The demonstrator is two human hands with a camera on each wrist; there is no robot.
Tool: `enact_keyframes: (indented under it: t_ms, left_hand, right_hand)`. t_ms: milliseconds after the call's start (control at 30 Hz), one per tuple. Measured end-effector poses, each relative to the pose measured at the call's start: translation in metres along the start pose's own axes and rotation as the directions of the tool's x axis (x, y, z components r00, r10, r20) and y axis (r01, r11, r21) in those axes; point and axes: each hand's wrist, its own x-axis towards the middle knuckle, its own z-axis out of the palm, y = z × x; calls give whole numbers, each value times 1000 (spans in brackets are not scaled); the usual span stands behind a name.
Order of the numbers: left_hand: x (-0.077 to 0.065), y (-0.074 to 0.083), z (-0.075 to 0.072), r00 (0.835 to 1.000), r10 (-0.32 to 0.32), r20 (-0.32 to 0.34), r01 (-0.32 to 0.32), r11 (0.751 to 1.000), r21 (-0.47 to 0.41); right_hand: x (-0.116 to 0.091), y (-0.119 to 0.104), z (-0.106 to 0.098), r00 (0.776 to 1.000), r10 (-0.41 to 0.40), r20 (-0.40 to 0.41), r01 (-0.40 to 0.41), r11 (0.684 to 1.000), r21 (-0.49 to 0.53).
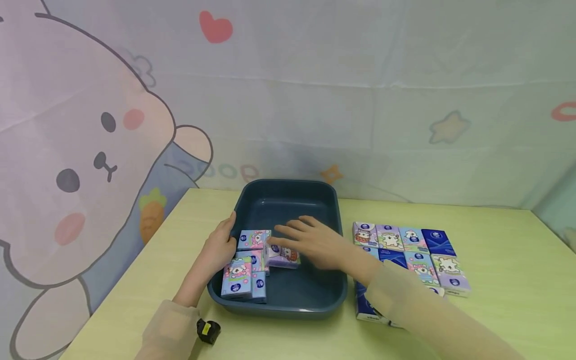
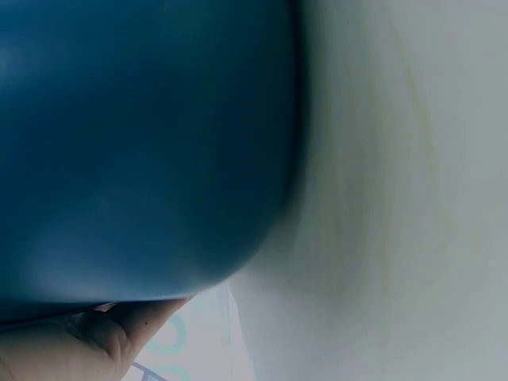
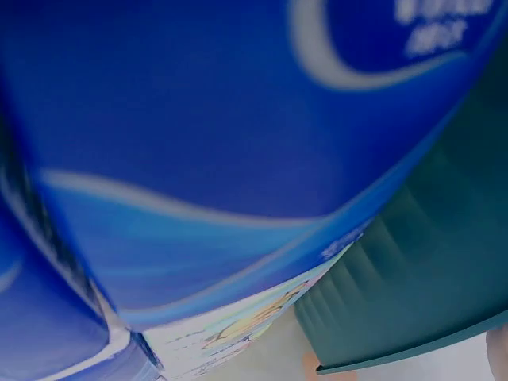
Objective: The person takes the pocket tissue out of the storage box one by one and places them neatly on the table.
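A dark blue plastic tub stands on the table, several small packs of tissues with cartoon prints in its left half. My left hand holds the tub's left rim; in the left wrist view the tub's outer wall hides most of that hand. Over the middle of the tub, my right hand has its fingers spread, fingertips right at a purple tissue pack. Beside that pack lie a pink-and-blue pack and, nearer the front, another tissue pack resting on others.
Right of the tub, rows of tissue packs lie side by side, partly under my right forearm. A dark blue pack fills much of the right wrist view. A small black object with a yellow label is by my left sleeve. A printed cloth hangs behind.
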Motion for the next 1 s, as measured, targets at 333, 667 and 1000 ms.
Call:
enact_keyframes:
  t_ms: [333, 667, 1000]
  left_hand:
    - [-1, 1, -3, 1000, -5, 3, 5, 1000, 5]
    - [0, 2, -2, 1000, 4, -1, -4, 1000, 8]
    - [1, 1, 0, 1000, 8, 2, -8, 1000, 2]
  right_hand:
    - [6, -4, 2, 999, -40, 30, 40, 999, -20]
    - [9, -7, 4, 994, -94, 47, 96, 995, -42]
    - [7, -7, 5, 995, -63, 78, 61, 998, 35]
